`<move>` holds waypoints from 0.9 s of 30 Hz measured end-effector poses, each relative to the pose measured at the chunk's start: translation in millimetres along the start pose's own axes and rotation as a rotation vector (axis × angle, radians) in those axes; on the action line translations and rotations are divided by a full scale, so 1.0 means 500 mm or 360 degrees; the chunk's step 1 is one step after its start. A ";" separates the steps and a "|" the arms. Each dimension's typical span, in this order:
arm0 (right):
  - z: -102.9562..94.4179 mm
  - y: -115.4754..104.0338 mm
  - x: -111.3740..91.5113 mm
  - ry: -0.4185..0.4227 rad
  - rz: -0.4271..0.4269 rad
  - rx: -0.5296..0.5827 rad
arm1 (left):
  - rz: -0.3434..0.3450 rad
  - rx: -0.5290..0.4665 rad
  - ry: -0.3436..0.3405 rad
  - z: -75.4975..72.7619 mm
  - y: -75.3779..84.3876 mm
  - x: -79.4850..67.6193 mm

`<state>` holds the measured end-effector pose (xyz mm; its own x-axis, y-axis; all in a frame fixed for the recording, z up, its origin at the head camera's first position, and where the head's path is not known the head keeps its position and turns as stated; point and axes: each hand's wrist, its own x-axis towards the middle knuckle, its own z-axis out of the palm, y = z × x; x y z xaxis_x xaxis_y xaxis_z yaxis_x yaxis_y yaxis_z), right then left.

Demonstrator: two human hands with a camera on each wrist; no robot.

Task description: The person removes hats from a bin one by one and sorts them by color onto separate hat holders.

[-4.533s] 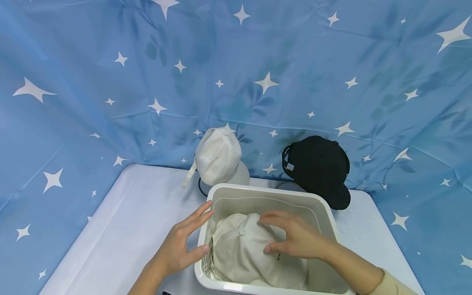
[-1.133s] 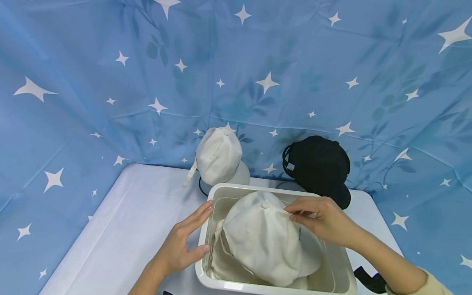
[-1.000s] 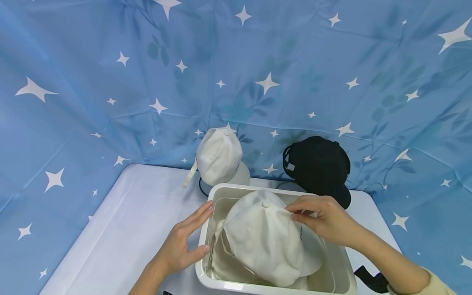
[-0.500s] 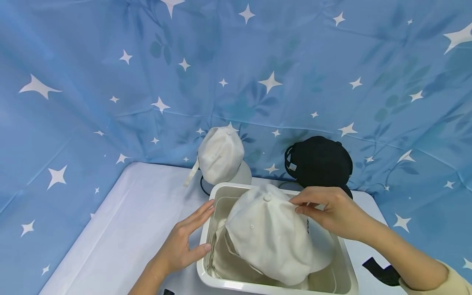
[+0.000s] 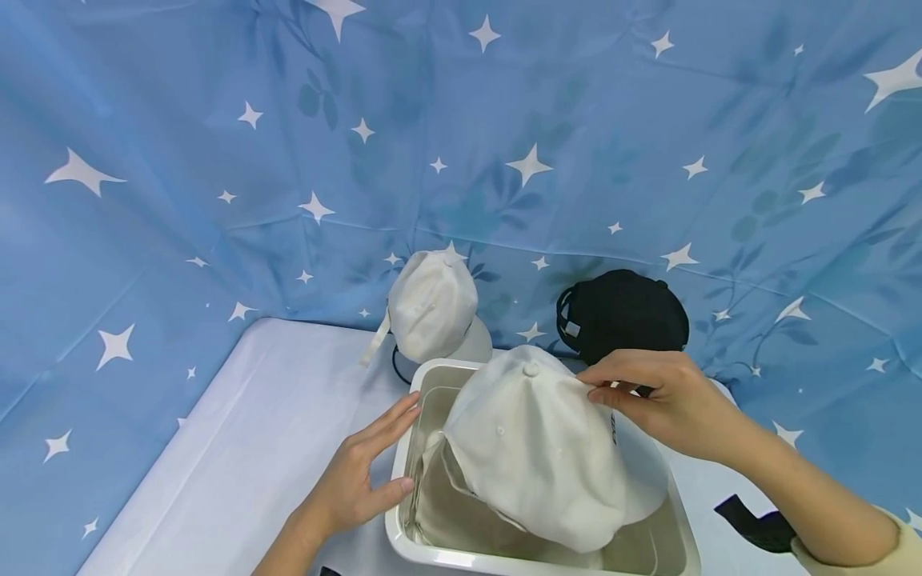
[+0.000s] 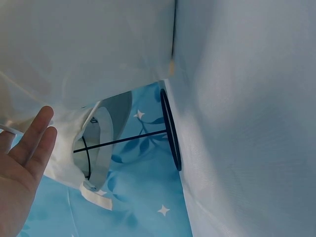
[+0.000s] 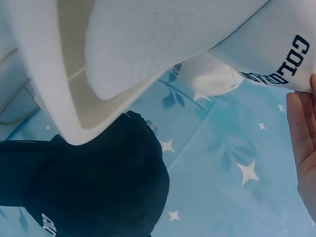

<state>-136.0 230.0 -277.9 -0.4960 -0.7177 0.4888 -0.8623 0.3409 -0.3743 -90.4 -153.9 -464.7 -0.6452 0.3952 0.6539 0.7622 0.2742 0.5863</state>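
A white baseball cap [image 5: 540,448] hangs tilted over the pale plastic bin [image 5: 421,552], its crown above the far rim and its brim to the right. Thumb and fingers of my right hand [image 5: 670,400] pinch the crown's front just above the dark lettering. In the right wrist view, that lettering stands out on the cap's front panel [image 7: 276,44], beside my right hand [image 7: 303,148]. My left hand [image 5: 360,472] rests at the bin's left rim, fingers straight and thumb spread. Seen from the left wrist, the left hand's fingers [image 6: 37,138] lie extended.
Behind the bin, another white cap [image 5: 432,304] sits on a stand with a dark wire base [image 6: 170,128]. A black cap [image 5: 623,312] stands at the back right, partly behind my right hand. A black strap [image 5: 756,524] lies right of the bin. A blue starred curtain [image 5: 461,104] backs the table.
My right hand has gone from reaching over the cap in the bin to pinching its crown. The cap has risen and shifted right and back. My left hand has stayed at the rim.
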 end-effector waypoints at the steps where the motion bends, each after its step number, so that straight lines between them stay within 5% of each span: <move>1: -0.003 0.000 0.002 -0.0001 0.0000 -0.0006 | -0.0001 0.0001 -0.0001 0.000 0.000 0.000; 27: -0.028 0.011 0.068 0.0220 -0.0016 -0.0122 | -0.0043 -0.0007 -0.0032 0.000 0.000 -0.003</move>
<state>-158.9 216.1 -252.3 -0.4919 -0.6326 0.5982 -0.8700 0.3831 -0.3103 -89.4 -154.5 -465.6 -0.6643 0.4051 0.6282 0.7443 0.2810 0.6059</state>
